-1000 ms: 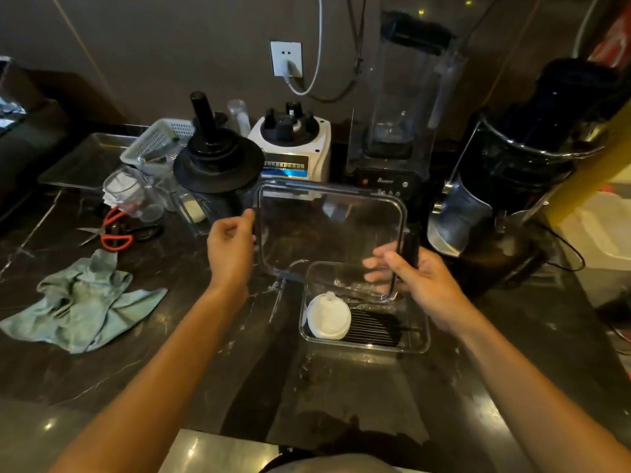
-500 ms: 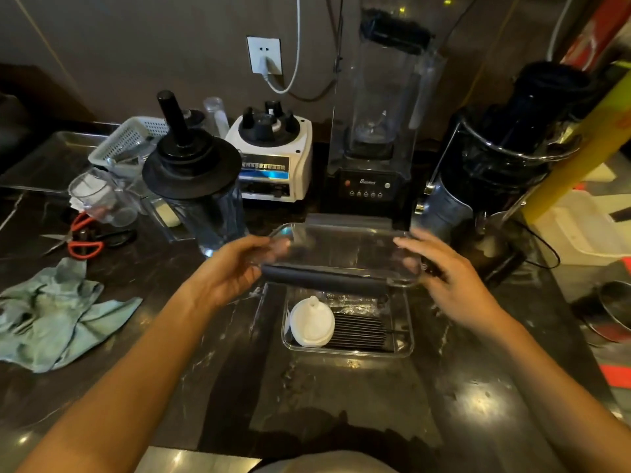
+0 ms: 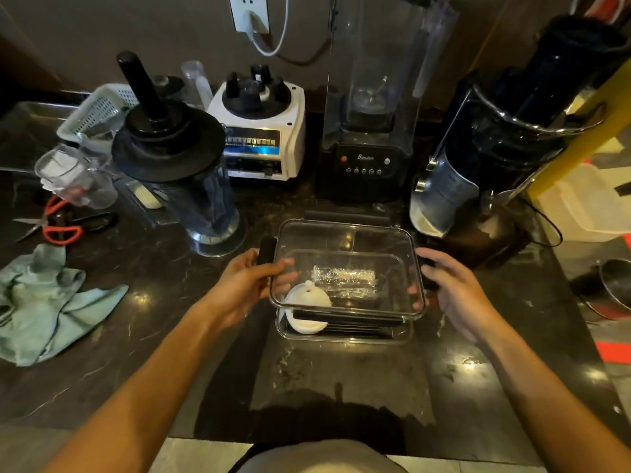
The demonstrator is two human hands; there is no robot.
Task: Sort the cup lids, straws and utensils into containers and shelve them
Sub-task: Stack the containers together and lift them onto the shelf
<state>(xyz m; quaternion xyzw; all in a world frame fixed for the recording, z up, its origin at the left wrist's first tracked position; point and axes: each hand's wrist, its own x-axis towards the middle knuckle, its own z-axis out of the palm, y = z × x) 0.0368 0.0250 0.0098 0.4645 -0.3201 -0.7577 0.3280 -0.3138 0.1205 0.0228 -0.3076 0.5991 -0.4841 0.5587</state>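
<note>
A clear rectangular container (image 3: pixel 345 337) stands on the dark counter in front of me. Inside it lie a white cup lid (image 3: pixel 307 303), a bundle of black straws (image 3: pixel 355 324) and a clear-wrapped packet (image 3: pixel 345 278). I hold the container's clear lid (image 3: pixel 348 237) flat just above it. My left hand (image 3: pixel 252 285) grips the lid's left edge by its black clip, and my right hand (image 3: pixel 450 291) holds the right edge.
Behind the container stand a blender jar with a black top (image 3: pixel 177 172), a white blender base (image 3: pixel 263 131), a black blender (image 3: pixel 368 131) and a juicer (image 3: pixel 495 148). A teal cloth (image 3: pixel 51 302), red scissors (image 3: pixel 58 227) and a white basket (image 3: pixel 99 110) lie left.
The clear lid was upright a second ago; I have tipped it flat and lowered it over the container. My hands moved to its left and right edges.
</note>
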